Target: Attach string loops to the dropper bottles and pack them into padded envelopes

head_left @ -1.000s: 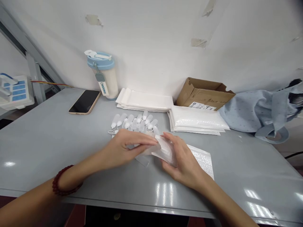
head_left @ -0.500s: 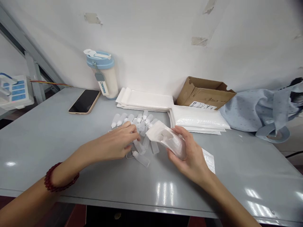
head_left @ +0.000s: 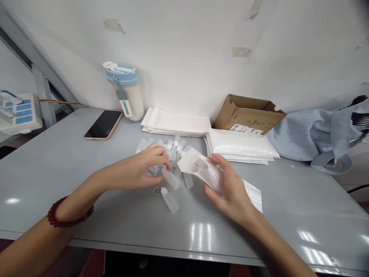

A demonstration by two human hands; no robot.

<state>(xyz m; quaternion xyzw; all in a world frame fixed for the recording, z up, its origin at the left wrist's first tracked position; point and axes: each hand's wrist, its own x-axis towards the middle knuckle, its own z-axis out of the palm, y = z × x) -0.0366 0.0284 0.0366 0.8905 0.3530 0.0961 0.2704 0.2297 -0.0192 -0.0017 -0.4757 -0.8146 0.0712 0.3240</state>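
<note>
Two bare hands work above a grey table (head_left: 121,219). The R hand (head_left: 227,188) is closed around a small white pouch (head_left: 211,177), thumb on the near side, fingers on the far side; the pouch tilts w/ its open mouth facing up & L, toward the bottles. The L hand (head_left: 165,174) is curled, palm down, thumb & fingertips at the upper L end of a clear bottle (head_left: 172,179); can't tell if they're pinched tight on it. That bottle lies at the near edge of a loose bottle pile (head_left: 176,144), i.e. small translucent squeeze bottles w/ white tips, partly hidden by the L hand. A separate bottle (head_left: 170,202) w/ a looped cap strap lies on the table, just nearer the person than the pile. A dark red bead bracelet (head_left: 69,221) is on the L wrist.

Partly under the R hand/wrist: a flat bubble mailer (head_left: 254,195). Behind the pile, near the wall (head_left: 184,57): a stack of flat white mailers (head_left: 181,122); to its R, a stack of puffier white mailers (head_left: 242,144), in front of an open cardboard box (head_left: 252,115). Far R: a lt. blue cloth bag (head_left: 300,132). Back L: a cream tumbler (head_left: 131,100) w/ blue lid, upright, & a phone (head_left: 103,124), screen up & dark.
</note>
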